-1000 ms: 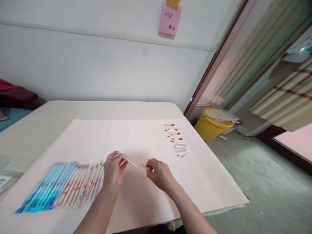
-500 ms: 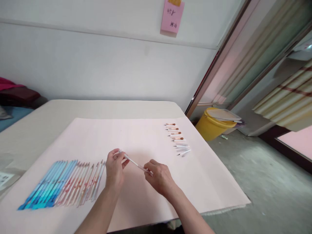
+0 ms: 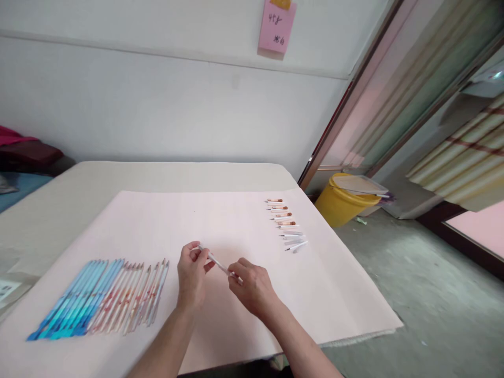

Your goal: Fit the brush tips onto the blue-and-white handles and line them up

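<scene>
A thin white pen [image 3: 219,262] is held up over the pale pink sheet [image 3: 212,212], slanting between two hands. The left hand [image 3: 191,273] pinches the upper end, and the right hand [image 3: 254,283] has its fingers closed around the lower end. So each grip is narrow and holding the pen. Maybe it is held at both ends so it stays straight and steady. I can't tell if it is one piece or two parts joined.

On the left, blue pens [image 3: 79,299] lie side by side, next to pale pens with red marks [image 3: 126,299]. They probably lie in rows so they don't get mixed up. On the right are small bits with brown ends [image 3: 286,214], thin sticks with dark tips [image 3: 280,227] and pale bits [image 3: 293,242]. They seem spread out so fingers can pick them up easily.

The sheet lies on a big cream surface [image 3: 177,176]. Beside it, on the floor [image 3: 394,268], is a yellow bucket [image 3: 338,207]. A clear, flat thing [image 3: 360,185] sits on top, so I can't see what is inside.
</scene>
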`<action>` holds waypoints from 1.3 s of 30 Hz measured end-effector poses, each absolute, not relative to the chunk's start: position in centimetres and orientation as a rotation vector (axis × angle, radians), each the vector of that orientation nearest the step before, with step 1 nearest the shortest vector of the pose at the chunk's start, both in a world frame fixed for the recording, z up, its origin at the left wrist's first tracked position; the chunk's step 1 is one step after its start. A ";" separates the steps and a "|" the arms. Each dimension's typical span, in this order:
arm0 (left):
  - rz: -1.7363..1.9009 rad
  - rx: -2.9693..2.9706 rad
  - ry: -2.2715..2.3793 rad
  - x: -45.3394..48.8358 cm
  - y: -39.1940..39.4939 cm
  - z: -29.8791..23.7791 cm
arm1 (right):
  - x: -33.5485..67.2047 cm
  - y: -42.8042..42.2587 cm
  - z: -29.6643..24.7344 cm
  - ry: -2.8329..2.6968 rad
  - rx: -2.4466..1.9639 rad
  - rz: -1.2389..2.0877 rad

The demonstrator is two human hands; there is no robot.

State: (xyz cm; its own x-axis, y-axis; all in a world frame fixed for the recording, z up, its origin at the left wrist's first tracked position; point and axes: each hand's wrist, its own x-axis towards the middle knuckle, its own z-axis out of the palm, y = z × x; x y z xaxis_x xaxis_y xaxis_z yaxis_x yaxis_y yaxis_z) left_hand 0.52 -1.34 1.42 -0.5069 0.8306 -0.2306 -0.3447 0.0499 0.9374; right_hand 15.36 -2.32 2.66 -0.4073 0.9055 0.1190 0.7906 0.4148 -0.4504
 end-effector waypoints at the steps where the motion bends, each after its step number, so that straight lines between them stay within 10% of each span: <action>1: 1.612 0.545 1.407 0.8 -1.5 1.4 | 15.2 -2.4 2.6 -2.334 -1.474 0.438; 39: 1.678 0.587 1.310 1.3 -1.7 1.8 | 12.9 -2.5 1.4 -1.509 -1.422 1.308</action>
